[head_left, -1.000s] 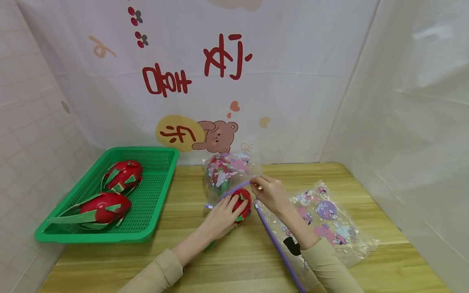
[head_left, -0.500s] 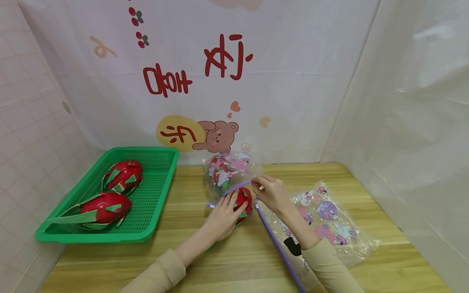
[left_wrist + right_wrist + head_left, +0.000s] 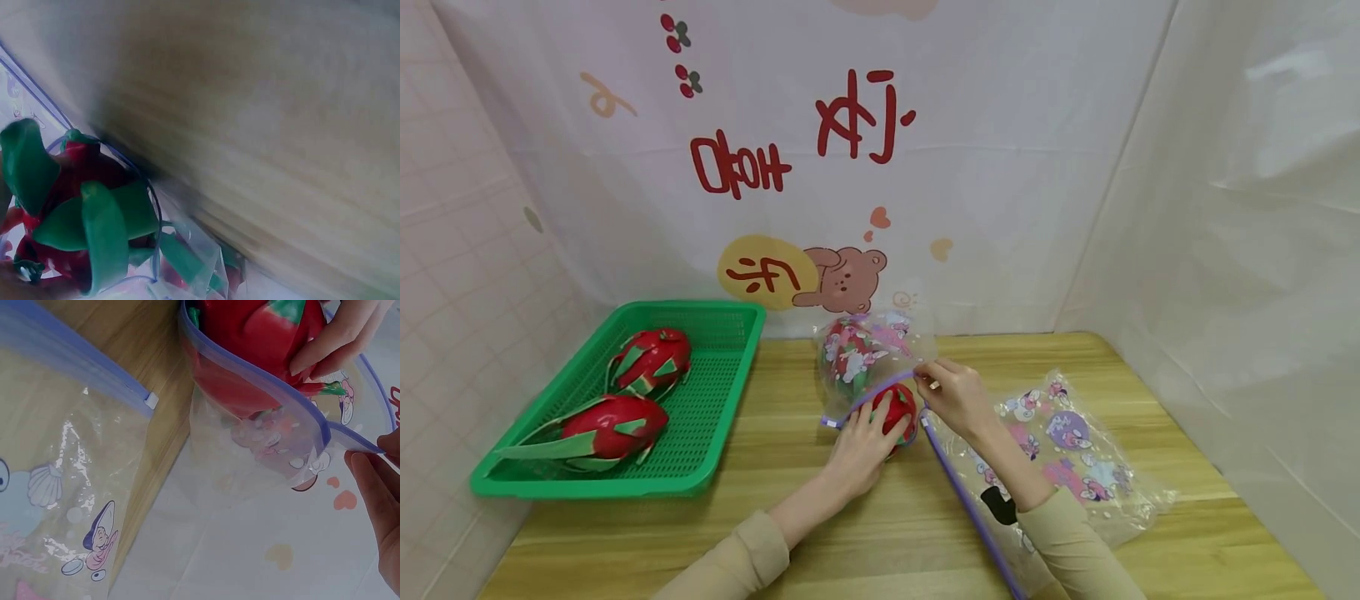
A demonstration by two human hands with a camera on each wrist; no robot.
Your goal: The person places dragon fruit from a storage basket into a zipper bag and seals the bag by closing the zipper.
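Ctr of the frame: L hand (image 3: 857, 450) has its fingers curled round a dragon fruit (image 3: 904, 402), either real or a v. good imitation, can't tell. It sits at the mouth of a clear bag (image 3: 891, 335), partly inside; the R wrist view shows red flesh both above the rim and through the film. R hand (image 3: 951, 393) is narrow, thumb and fingers pinching the bag's purple zip edge near its R end, prob. b/c limp film would otherwise sag back over the fruit. L hand's grip looks meant to steady the fruit at the gap.

Deeper in the same bag, a bit above ctr, a bagged fruit (image 3: 848, 360) shows thru the print, propping that end up into a bulge. Lower R of the frame: a spare bag (image 3: 1067, 471) lies flat on the bench (image 3: 865, 550), zip side toward the work, presumably kept handy. Left side: a green basket (image 3: 737, 408) w/ an upper fruit (image 3: 658, 360) and a lower fruit (image 3: 621, 425), seemingly parked there as stock.

Materials: fruit are smooth, glossy, egg-shaped, red w/ green leaf-like flaps curling off; bags thin, crinkly plastic w/ pink & purple cartoon prints, stiffer purple zip strips, small white sliders. Basket's rigid perforated plastic; bench is wood-grained, pale w/ long streaks. Bkgd: creased white cloth (image 3: 1000, 167) w/ a bear and red lettering.
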